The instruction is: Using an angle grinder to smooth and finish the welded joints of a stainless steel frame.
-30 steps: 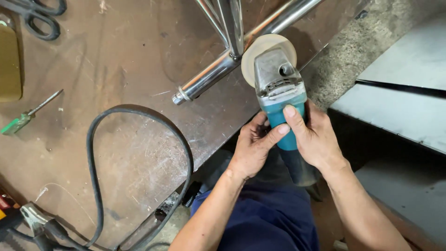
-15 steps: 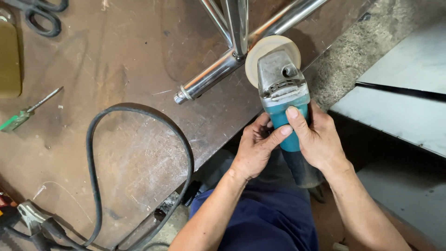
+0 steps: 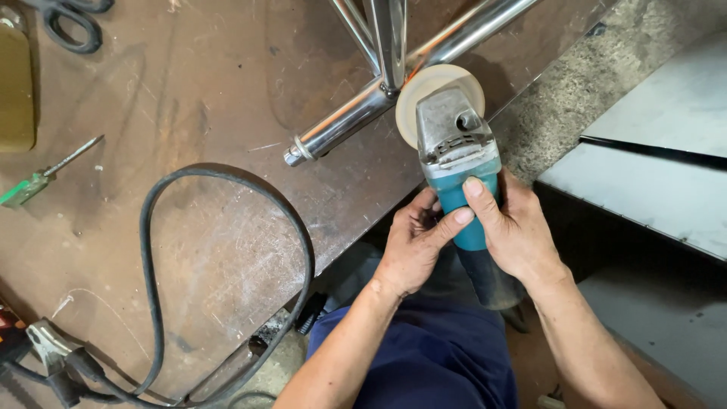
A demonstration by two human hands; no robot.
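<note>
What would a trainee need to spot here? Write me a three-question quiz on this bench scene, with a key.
1. True or false: both hands grip the angle grinder.
2. What does the pale polishing disc meet? A) the shiny steel tube frame B) the black cable C) the scissors
3. Which tool with a green handle lies at the left of the metal bench?

Key
1. True: the left hand and the right hand both wrap its teal body.
2. A
3. The screwdriver.
</note>
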